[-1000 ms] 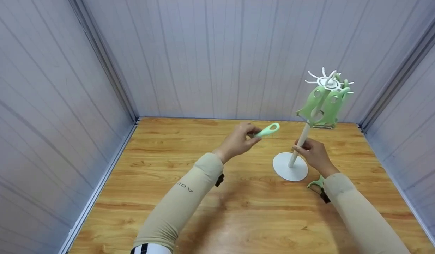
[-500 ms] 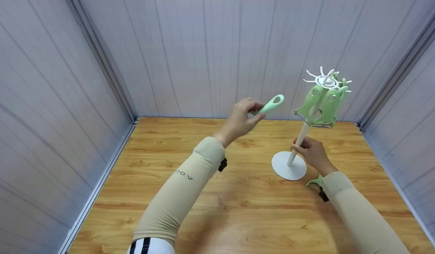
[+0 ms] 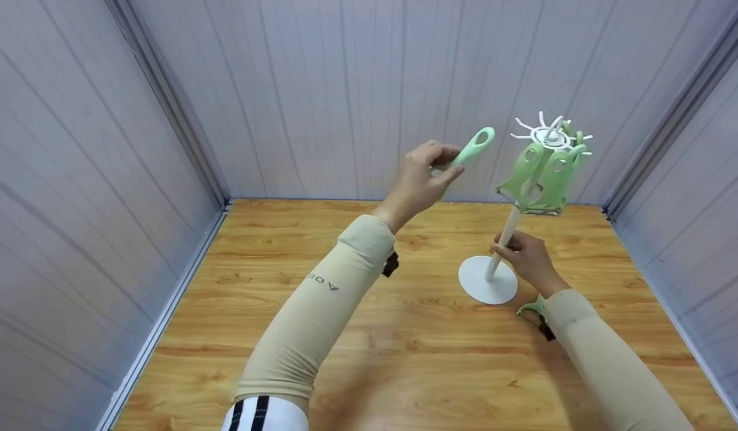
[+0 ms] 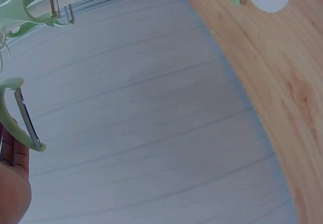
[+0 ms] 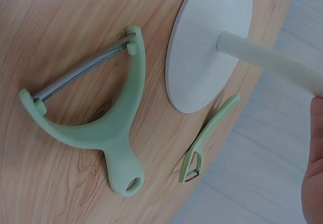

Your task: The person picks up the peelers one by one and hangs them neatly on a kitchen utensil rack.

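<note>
My left hand [image 3: 421, 178] is raised left of the stand and pinches a light green peeler [image 3: 471, 147] by its handle, the holed end pointing up and right. In the left wrist view the metal blade [image 4: 27, 118] of this peeler shows. My right hand [image 3: 531, 258] grips the white pole [image 3: 509, 228] of a hook stand, low above its round base [image 3: 487, 292]. Several green peelers [image 3: 554, 182] hang from the curved hooks [image 3: 548, 136] at its top, leaving the left hooks bare.
A wide green peeler [image 5: 108, 135] lies on the wooden table [image 3: 273, 311] near my right forearm. Farther off in the right wrist view, beside the base, lies a slimmer peeler [image 5: 206, 133]. Pale panel walls [image 3: 321, 108] enclose the table at the back and sides.
My left hand has risen from low over the table, carrying the peeler up and slightly right towards the height of the hooks. My right hand keeps its grip on the pole.
</note>
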Motion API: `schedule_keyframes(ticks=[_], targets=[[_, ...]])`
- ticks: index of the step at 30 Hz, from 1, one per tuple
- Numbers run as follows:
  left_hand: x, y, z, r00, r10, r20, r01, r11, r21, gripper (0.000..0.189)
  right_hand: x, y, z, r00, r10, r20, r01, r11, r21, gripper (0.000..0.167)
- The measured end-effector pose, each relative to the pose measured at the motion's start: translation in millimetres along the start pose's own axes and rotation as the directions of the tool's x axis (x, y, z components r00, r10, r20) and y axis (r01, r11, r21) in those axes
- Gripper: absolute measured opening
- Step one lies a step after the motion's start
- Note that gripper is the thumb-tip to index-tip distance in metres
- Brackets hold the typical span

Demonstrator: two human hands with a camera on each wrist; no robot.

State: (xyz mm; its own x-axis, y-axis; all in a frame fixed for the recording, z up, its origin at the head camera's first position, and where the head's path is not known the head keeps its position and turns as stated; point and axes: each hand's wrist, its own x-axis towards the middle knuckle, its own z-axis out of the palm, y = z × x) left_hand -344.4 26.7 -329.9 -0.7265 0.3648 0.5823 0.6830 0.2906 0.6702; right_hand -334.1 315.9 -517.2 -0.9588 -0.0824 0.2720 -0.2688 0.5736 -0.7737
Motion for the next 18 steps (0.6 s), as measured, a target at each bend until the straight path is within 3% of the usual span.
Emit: schedule_keyframes(ticks=[7, 18], targets=[[11.3, 8.5, 15.9, 1.000, -0.012, -0.005, 0.011, 0.996, -0.090, 0.025, 1.5, 4, 1, 0.999, -0.040, -0.027, 0.040, 0.999, -0.003, 0.017], [17.1, 7.9, 30.2, 0.999, -0.031, -0.015, 0.029, 0.991, -0.130, 0.024, 3.1, 7, 1, 0.999, -0.044, -0.013, 0.043, 0.998, -0.051, 0.016]])
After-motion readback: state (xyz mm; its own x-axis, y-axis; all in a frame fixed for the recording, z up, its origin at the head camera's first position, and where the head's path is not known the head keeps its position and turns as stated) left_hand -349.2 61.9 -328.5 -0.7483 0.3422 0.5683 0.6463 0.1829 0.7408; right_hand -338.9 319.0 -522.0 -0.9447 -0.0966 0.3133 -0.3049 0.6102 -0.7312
